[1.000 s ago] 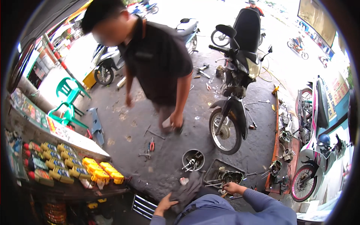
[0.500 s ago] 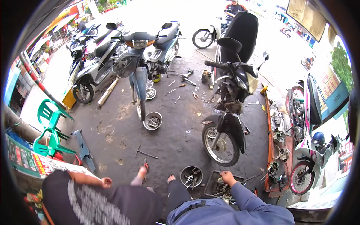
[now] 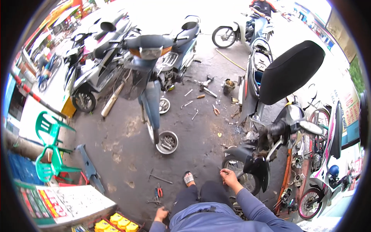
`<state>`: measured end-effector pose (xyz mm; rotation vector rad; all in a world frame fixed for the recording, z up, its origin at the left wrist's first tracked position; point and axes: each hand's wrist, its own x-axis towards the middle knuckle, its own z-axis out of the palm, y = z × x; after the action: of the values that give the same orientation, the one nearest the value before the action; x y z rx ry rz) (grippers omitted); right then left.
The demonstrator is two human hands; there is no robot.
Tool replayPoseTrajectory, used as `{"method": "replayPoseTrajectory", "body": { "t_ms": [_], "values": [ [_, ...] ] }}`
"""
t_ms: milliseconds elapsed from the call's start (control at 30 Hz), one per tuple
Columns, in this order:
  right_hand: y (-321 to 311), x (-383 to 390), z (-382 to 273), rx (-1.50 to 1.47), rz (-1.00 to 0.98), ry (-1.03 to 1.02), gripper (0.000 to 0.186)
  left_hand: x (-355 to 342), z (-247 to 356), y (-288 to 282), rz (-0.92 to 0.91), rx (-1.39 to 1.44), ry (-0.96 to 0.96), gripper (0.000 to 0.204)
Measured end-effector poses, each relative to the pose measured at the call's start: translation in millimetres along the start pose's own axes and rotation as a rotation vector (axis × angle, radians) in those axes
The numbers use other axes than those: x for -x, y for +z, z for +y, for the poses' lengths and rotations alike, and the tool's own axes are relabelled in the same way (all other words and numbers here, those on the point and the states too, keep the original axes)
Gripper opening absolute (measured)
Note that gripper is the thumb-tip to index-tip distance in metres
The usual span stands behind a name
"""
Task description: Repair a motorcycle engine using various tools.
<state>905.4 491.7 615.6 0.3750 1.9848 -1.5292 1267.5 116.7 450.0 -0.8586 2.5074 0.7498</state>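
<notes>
My right hand point(image 3: 228, 177), at the lower centre, is closed on something small and dark, hard to make out, beside the front wheel point(image 3: 247, 181) of a black motorbike with a large black seat point(image 3: 292, 73). My left hand point(image 3: 161, 214) hangs low with curled fingers; what it holds, if anything, is hidden. My sandalled foot point(image 3: 188, 179) is on the stained floor point(image 3: 139, 166). Near it lie a T-handle wrench point(image 3: 162, 178) and red-handled pliers point(image 3: 160, 192). Farther forward a steel bowl of parts point(image 3: 167, 142) sits under a blue-grey scooter point(image 3: 152, 114).
Green plastic chairs point(image 3: 49, 158) stand left, a counter with yellow bottles point(image 3: 119, 221) lower left. More scooters point(image 3: 83, 98) line the back left, near loose tools point(image 3: 208, 87). A person point(image 3: 262, 8) sits on a motorbike behind. Engine parts point(image 3: 297, 162) and another motorbike point(image 3: 317, 197) are right.
The co-worker who passed my left is out of view. My left hand has left the dark cloth. My view has moved forward, and the black motorbike's raised seat appears larger and more slanted.
</notes>
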Motion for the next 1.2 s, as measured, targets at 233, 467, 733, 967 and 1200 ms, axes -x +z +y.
{"method": "replayPoseTrajectory", "body": {
  "t_ms": [233,467,733,967,1200],
  "values": [
    [-22,-83,-128,0.047,0.404,-0.002,0.017,-224,236,-192,-0.262,0.465,0.146,0.038],
    [-19,-290,-208,0.803,0.531,0.311,0.042,-397,334,-272,-0.182,-0.444,0.017,0.069],
    [-66,-427,-289,0.904,0.296,0.133,0.064,-512,382,-255,-0.239,0.312,-0.099,0.023],
    [-85,-542,-343,1.003,-0.072,0.103,0.035,-626,483,-268,-0.300,0.553,0.121,0.022],
    [-72,-672,-399,1.226,-0.325,0.139,0.046,-703,532,-225,-0.394,0.072,0.116,0.024]
  ]
}}
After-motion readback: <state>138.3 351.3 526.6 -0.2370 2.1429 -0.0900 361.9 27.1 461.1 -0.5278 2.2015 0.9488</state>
